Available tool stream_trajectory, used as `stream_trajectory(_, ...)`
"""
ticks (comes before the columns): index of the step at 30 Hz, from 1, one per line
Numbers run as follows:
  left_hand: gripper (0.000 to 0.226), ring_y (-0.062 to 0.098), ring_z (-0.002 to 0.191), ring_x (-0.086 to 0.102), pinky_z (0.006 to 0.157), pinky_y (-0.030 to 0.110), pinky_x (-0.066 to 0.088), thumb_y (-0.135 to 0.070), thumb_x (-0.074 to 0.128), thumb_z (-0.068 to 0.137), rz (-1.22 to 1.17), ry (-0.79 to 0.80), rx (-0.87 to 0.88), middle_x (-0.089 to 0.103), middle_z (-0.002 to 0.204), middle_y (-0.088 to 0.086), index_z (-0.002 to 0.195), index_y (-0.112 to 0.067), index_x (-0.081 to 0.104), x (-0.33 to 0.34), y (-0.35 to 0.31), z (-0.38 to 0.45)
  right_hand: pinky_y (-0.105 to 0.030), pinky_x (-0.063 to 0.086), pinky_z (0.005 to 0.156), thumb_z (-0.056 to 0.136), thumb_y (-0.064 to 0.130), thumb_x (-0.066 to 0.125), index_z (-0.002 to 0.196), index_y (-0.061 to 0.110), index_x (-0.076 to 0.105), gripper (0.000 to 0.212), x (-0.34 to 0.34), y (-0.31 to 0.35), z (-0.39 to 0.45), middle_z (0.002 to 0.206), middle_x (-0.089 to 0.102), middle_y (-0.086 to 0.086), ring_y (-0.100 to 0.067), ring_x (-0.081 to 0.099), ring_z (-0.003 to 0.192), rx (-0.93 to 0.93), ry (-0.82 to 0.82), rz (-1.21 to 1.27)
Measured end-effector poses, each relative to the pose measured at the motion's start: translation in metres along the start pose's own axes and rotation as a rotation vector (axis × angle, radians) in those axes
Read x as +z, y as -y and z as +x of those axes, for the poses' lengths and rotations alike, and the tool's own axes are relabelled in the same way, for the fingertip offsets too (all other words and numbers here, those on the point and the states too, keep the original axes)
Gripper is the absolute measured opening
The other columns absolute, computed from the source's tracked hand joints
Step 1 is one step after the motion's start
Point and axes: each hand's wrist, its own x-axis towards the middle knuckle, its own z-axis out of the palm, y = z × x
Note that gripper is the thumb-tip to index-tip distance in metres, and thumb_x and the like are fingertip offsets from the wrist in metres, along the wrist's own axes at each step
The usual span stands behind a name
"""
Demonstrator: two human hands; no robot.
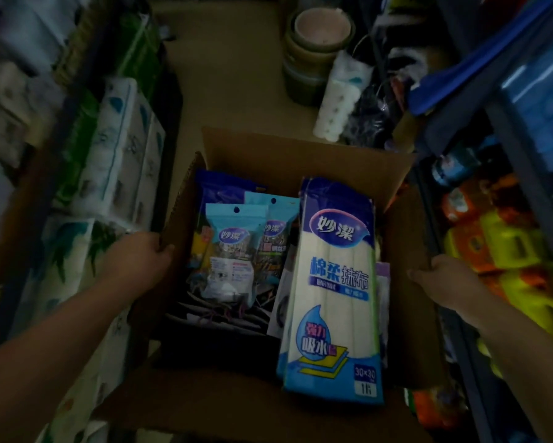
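Dim, narrow aisle seen from above. Tan floor (236,75) down the middle, bare toward the far end. On the left, shelving (86,68) packed with white paper-goods packs (121,161) printed in green and blue. On the right, dark-framed shelving (521,148) with yellow and orange goods (508,251) on the low level.

In the centre, close below the camera, an open cardboard box (300,155), flaps spread. Possibly lifted clear of the floor; too dark underneath to say.

Along the box's right side, a tall blue-and-white cloth pack (332,282), leaning on end. Against the far floor on the right, stacked round pots (316,43), with a bag of white rolls (342,97) just beside them.

Left hand (140,260) wrapped over the rim of the box's left wall, thumb at the edge. Right hand (444,279) curled round the edge of the right flap, thumb lying on the cardboard.

In the box's left half, smaller blue-topped packets (233,251), overlapping, above dark bagged items.
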Motion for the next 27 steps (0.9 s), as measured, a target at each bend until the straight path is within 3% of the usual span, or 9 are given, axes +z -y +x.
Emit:
stream_trajectory(6,0.044,0.021,0.058,0.041,0.054,0.029,0.03,-0.026,0.06,0.091,0.0,-0.031,0.013,0.038,0.054,0.002,0.055,-0.01,0.041,-0.046,-0.032,0.141,-0.029,0.044,0.063,0.092,0.031,0.06,0.08,0.004,0.06,0.03,-0.053,0.101,0.094,0.084,0.062,-0.014,-0.026,0.058,0.077,-0.006,-0.001,0.017)
stream_trajectory(12,0.039,0.017,0.055,0.04,0.052,0.029,0.028,-0.029,0.057,0.092,0.055,0.014,0.069,0.04,0.055,0.0,0.06,-0.009,0.048,-0.083,-0.052,0.303,-0.031,0.046,0.067,0.093,0.026,0.058,0.078,0.004,0.065,0.028,-0.086,0.214,0.187,0.083,0.066,-0.014,-0.027,0.061,0.079,0.051,0.001,0.026)
stream_trajectory(17,0.035,0.014,0.053,0.041,0.045,0.024,0.024,-0.027,0.056,0.092,0.056,0.047,0.089,0.044,0.057,0.001,0.064,-0.008,0.051,-0.128,-0.077,0.428,-0.03,0.048,0.067,0.092,0.021,0.06,0.095,0.007,0.062,0.014,-0.126,0.309,0.256,0.088,0.06,-0.008,-0.023,0.058,0.081,0.049,-0.004,0.067)
stream_trajectory(21,0.035,0.012,0.048,0.036,0.045,0.022,0.023,-0.026,0.056,0.092,0.084,0.009,0.126,0.041,0.053,0.0,0.064,-0.006,0.053,-0.175,-0.105,0.524,-0.04,0.052,0.085,0.093,0.024,0.06,0.104,-0.003,0.063,0.03,-0.167,0.377,0.311,0.1,0.065,-0.019,-0.031,0.061,0.091,0.099,-0.001,0.106)
stream_trajectory(25,0.038,0.017,0.05,0.043,0.046,0.024,0.027,-0.028,0.056,0.092,0.088,0.017,0.161,0.045,0.055,0.004,0.062,-0.004,0.052,-0.217,-0.139,0.622,-0.03,0.05,0.06,0.092,0.025,0.061,0.082,0.001,0.061,0.026,-0.204,0.438,0.374,0.083,0.063,-0.015,-0.024,0.059,0.072,0.108,-0.011,0.181)
stream_trajectory(27,0.044,0.019,0.05,0.043,0.046,0.025,0.026,-0.027,0.057,0.092,0.071,0.012,0.165,0.044,0.053,0.006,0.056,-0.006,0.044,-0.229,-0.156,0.67,-0.03,0.05,0.062,0.091,0.025,0.062,0.083,0.0,0.061,0.026,-0.221,0.466,0.412,0.082,0.063,-0.015,-0.024,0.06,0.072,0.096,-0.027,0.198)
